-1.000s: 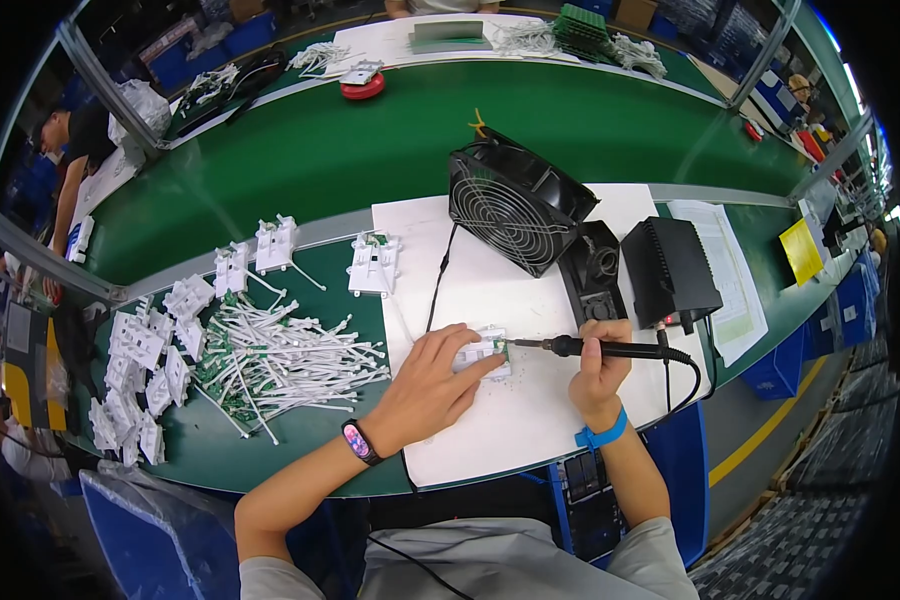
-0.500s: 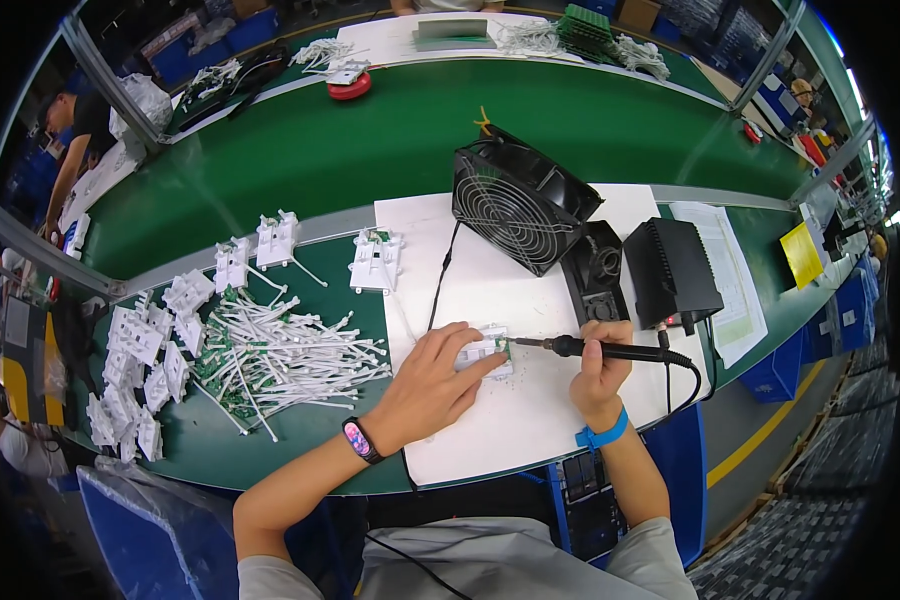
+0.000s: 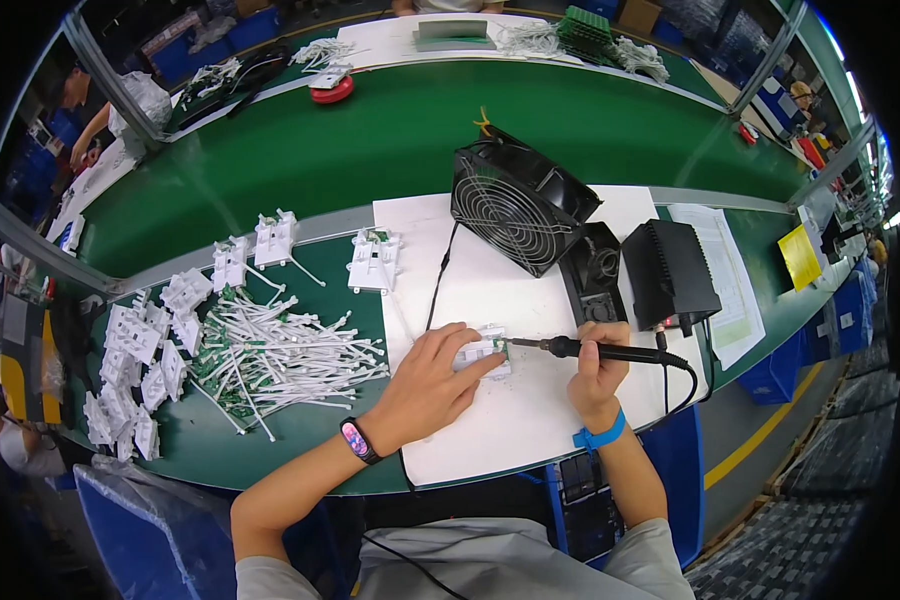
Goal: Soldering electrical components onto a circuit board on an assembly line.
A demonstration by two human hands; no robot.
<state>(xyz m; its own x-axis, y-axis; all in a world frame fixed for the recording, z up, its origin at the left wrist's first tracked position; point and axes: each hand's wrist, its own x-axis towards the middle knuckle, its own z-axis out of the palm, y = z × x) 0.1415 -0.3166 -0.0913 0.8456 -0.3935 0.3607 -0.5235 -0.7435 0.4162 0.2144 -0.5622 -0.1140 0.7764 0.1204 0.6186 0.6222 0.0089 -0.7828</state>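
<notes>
My left hand [image 3: 432, 375] lies over a white plastic housing [image 3: 483, 351] with a small green circuit board at its right end, its fingers pressing the housing onto the white sheet [image 3: 470, 440]. Part of the housing is hidden under the fingers. In my right hand [image 3: 598, 372] is a soldering iron [image 3: 615, 352], gripped by its black handle. Its metal tip points left and reaches the housing's right end, by the green board; whether it touches cannot be made out. Another white housing [image 3: 374, 262] lies farther back, at the sheet's left edge.
Behind my right hand stand a black fan [image 3: 520, 205], a black iron stand [image 3: 597, 270] and a black box [image 3: 672, 270]. At left are a heap of white cables [image 3: 285, 350] and piled white housings [image 3: 130, 350]. A green conveyor belt [image 3: 370, 130] runs beyond, carrying a red round holder [image 3: 332, 90].
Both hands, the housing and the soldering iron stay nearly in place. On the belt, the red round holder has shifted slightly left. A person at far left has moved an arm.
</notes>
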